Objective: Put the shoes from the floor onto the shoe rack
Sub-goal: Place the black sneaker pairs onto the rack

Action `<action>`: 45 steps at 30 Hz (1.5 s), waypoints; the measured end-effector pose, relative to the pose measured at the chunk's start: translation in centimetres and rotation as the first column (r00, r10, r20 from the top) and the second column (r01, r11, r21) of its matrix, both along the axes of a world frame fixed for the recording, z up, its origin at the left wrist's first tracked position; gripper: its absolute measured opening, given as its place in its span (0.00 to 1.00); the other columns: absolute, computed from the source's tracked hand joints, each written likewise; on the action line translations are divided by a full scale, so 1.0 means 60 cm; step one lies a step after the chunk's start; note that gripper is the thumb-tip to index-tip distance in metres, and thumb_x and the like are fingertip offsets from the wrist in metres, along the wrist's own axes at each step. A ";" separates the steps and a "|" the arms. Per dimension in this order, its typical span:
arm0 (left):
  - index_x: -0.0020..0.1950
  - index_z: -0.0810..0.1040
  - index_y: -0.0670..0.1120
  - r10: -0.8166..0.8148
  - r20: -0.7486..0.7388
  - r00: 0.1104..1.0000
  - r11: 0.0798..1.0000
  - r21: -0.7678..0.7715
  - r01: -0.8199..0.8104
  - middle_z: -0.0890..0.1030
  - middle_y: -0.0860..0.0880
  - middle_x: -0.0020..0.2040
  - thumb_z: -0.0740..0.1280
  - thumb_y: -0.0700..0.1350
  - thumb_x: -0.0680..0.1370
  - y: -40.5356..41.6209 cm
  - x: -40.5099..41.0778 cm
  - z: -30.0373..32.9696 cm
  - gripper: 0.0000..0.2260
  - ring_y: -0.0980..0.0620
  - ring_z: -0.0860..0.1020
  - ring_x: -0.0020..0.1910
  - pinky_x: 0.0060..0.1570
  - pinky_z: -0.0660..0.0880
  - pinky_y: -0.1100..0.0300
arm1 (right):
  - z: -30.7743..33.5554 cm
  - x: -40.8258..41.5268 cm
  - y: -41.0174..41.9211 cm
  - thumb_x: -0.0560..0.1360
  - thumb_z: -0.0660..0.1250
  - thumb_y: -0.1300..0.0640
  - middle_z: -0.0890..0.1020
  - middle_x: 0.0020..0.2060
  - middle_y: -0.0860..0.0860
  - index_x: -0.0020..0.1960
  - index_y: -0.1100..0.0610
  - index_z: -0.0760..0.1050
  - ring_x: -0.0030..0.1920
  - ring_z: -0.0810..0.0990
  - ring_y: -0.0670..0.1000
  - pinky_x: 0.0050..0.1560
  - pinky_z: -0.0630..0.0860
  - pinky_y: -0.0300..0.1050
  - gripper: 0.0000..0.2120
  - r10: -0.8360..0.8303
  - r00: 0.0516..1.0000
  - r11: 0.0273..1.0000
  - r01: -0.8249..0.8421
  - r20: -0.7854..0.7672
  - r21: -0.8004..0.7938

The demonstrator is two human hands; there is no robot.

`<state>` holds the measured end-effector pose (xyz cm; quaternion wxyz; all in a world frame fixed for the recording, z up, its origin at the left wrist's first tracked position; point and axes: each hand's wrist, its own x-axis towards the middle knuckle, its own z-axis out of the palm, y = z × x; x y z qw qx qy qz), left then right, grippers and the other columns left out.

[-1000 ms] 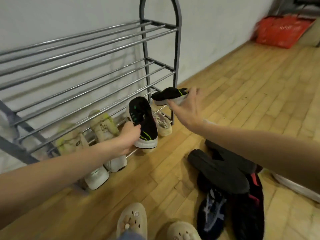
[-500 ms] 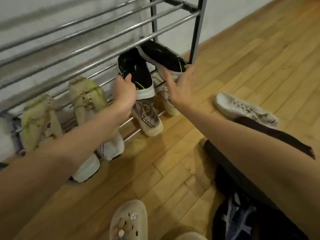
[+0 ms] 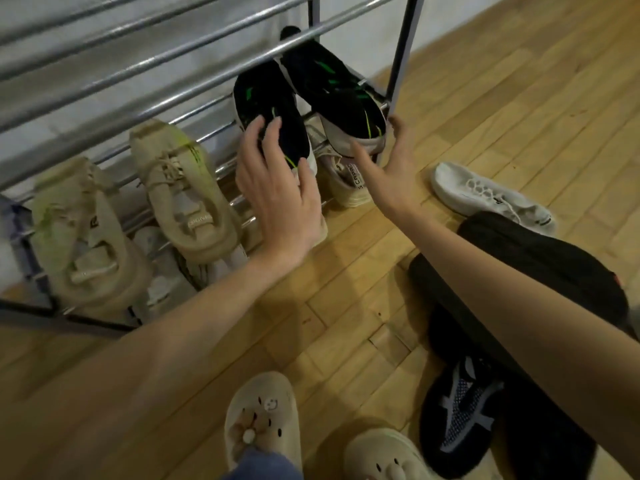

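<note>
Two black sneakers with green accents lie side by side, toes inward, on a low shelf of the metal shoe rack (image 3: 404, 50). My left hand (image 3: 277, 192) grips the heel of the left black sneaker (image 3: 266, 98), fingers in its opening and thumb on the heel. My right hand (image 3: 391, 168) cups the white-soled heel of the right black sneaker (image 3: 332, 88). On the floor to the right lie a white sneaker (image 3: 485, 195), a dark shoe (image 3: 540, 258) and a black-and-white knit shoe (image 3: 460, 403).
Two beige sneakers (image 3: 183, 188) (image 3: 83, 230) sit on the same shelf to the left. Pale shoes, one a beige shoe (image 3: 346, 181), stand on the tier below. Higher rack bars cross above the black pair. My feet in cream clogs (image 3: 259, 417) stand on the wooden floor.
Both hands have carried the black sneakers from in front of the rack in under the upper bars and onto the low shelf. The view has tilted down and closer.
</note>
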<state>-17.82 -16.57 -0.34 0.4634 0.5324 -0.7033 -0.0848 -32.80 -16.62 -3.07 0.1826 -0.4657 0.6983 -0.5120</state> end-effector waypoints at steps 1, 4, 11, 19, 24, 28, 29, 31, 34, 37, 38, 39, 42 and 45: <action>0.66 0.72 0.39 -0.066 0.020 0.998 0.993 -0.094 0.068 0.72 0.40 0.65 0.62 0.40 0.76 0.013 -0.001 -0.004 0.18 0.45 0.70 0.66 0.67 0.66 0.52 | 0.000 -0.007 0.016 0.76 0.66 0.46 0.67 0.71 0.51 0.75 0.58 0.58 0.68 0.65 0.43 0.64 0.63 0.33 0.33 0.000 1.000 0.999 0.001 -0.020 0.032; 0.59 0.75 0.37 -0.306 0.030 0.952 0.947 -0.093 0.308 0.75 0.39 0.56 0.63 0.36 0.75 0.039 -0.009 -0.021 0.13 0.46 0.74 0.56 0.58 0.72 0.54 | -0.009 -0.039 0.071 0.78 0.65 0.49 0.66 0.72 0.54 0.74 0.61 0.58 0.72 0.65 0.50 0.71 0.64 0.45 0.31 -0.015 0.991 0.992 0.032 -0.132 0.125; 0.60 0.73 0.42 -0.554 0.099 0.826 0.804 0.321 0.500 0.73 0.46 0.56 0.63 0.38 0.77 0.104 -0.036 -0.084 0.12 0.53 0.72 0.55 0.55 0.70 0.62 | 0.001 -0.142 0.244 0.76 0.67 0.57 0.74 0.61 0.55 0.66 0.60 0.68 0.63 0.73 0.53 0.63 0.72 0.47 0.20 0.053 0.975 0.896 0.049 -0.216 0.442; 0.65 0.71 0.44 -0.717 0.149 0.681 0.637 0.537 0.553 0.73 0.48 0.61 0.65 0.38 0.76 0.128 -0.098 -0.119 0.17 0.53 0.73 0.60 0.59 0.69 0.62 | -0.015 -0.119 0.382 0.65 0.76 0.42 0.48 0.76 0.61 0.76 0.48 0.51 0.77 0.43 0.62 0.74 0.41 0.62 0.49 0.605 0.722 0.390 0.098 -0.335 0.916; 0.67 0.70 0.45 -0.722 0.126 0.680 0.602 0.600 0.528 0.74 0.49 0.63 0.66 0.40 0.76 0.125 -0.116 -0.131 0.19 0.53 0.73 0.62 0.60 0.71 0.59 | -0.040 -0.109 0.389 0.65 0.74 0.48 0.55 0.75 0.59 0.73 0.46 0.59 0.76 0.49 0.61 0.73 0.48 0.61 0.41 0.501 0.684 0.568 0.204 -0.531 0.798; 0.74 0.62 0.51 -0.814 0.088 0.574 0.457 0.707 0.539 0.68 0.52 0.72 0.66 0.55 0.76 0.117 -0.112 -0.127 0.28 0.52 0.67 0.70 0.68 0.67 0.48 | -0.005 -0.116 0.366 0.62 0.73 0.42 0.75 0.61 0.50 0.67 0.43 0.72 0.65 0.70 0.54 0.66 0.63 0.57 0.33 0.211 0.932 0.689 0.073 -0.296 0.721; 0.75 0.60 0.52 -0.831 0.064 0.552 0.418 0.727 0.545 0.64 0.53 0.74 0.62 0.59 0.76 0.114 -0.109 -0.123 0.29 0.53 0.64 0.72 0.69 0.65 0.48 | 0.007 -0.119 0.360 0.62 0.73 0.43 0.78 0.56 0.47 0.64 0.44 0.75 0.60 0.75 0.51 0.63 0.69 0.54 0.30 0.119 0.985 0.725 0.000 -0.125 0.689; 0.76 0.58 0.53 -0.846 0.037 0.532 0.388 0.728 0.565 0.59 0.55 0.76 0.57 0.62 0.76 0.104 -0.101 -0.119 0.30 0.55 0.58 0.74 0.72 0.59 0.51 | 0.022 -0.134 0.351 0.65 0.74 0.50 0.82 0.50 0.49 0.60 0.48 0.79 0.52 0.82 0.51 0.55 0.80 0.49 0.23 -0.026 0.961 0.774 -0.155 0.275 0.614; 0.75 0.60 0.57 -0.856 0.145 0.497 0.451 0.681 0.577 0.56 0.56 0.77 0.55 0.68 0.75 0.083 -0.085 -0.123 0.31 0.53 0.55 0.76 0.73 0.56 0.50 | 0.029 -0.169 0.343 0.70 0.72 0.55 0.84 0.48 0.56 0.55 0.55 0.82 0.47 0.84 0.54 0.44 0.83 0.49 0.13 -0.127 0.772 0.722 -0.358 0.622 0.592; 0.75 0.59 0.58 -0.888 0.172 0.426 0.406 0.729 0.552 0.62 0.56 0.75 0.51 0.69 0.74 0.075 -0.071 -0.132 0.31 0.53 0.60 0.74 0.71 0.60 0.54 | 0.026 -0.192 0.339 0.70 0.70 0.49 0.84 0.49 0.57 0.56 0.58 0.80 0.46 0.84 0.55 0.43 0.81 0.49 0.18 -0.123 0.628 0.559 -0.597 0.769 0.576; 0.75 0.61 0.56 -0.902 0.141 0.407 0.363 0.757 0.542 0.67 0.55 0.72 0.50 0.68 0.74 0.077 -0.067 -0.133 0.32 0.55 0.64 0.71 0.67 0.63 0.60 | 0.025 -0.196 0.339 0.70 0.70 0.48 0.85 0.49 0.56 0.56 0.58 0.79 0.46 0.85 0.54 0.43 0.81 0.48 0.19 -0.131 0.589 0.534 -0.636 0.798 0.557; 0.73 0.65 0.55 -0.909 0.086 0.408 0.318 0.777 0.543 0.72 0.56 0.67 0.48 0.69 0.73 0.080 -0.064 -0.134 0.33 0.58 0.70 0.67 0.60 0.65 0.68 | 0.025 -0.196 0.339 0.70 0.68 0.47 0.85 0.48 0.56 0.55 0.58 0.79 0.45 0.85 0.53 0.42 0.81 0.48 0.19 -0.146 0.548 0.543 -0.651 0.823 0.530; 0.59 0.75 0.51 -0.877 -0.042 0.479 0.298 0.736 0.608 0.79 0.56 0.50 0.44 0.75 0.70 0.084 -0.054 -0.132 0.37 0.67 0.75 0.50 0.43 0.68 0.76 | 0.022 -0.190 0.344 0.72 0.63 0.44 0.84 0.47 0.55 0.51 0.57 0.80 0.44 0.84 0.53 0.43 0.81 0.49 0.19 -0.176 0.446 0.667 -0.602 0.877 0.440; 0.50 0.76 0.56 -0.830 -0.113 0.546 0.303 0.730 0.612 0.78 0.53 0.40 0.46 0.75 0.70 0.084 -0.040 -0.140 0.30 0.63 0.76 0.39 0.37 0.69 0.73 | 0.010 -0.185 0.343 0.71 0.63 0.39 0.80 0.56 0.56 0.54 0.54 0.77 0.55 0.79 0.58 0.51 0.78 0.53 0.21 -0.198 0.282 0.826 -0.467 0.939 0.314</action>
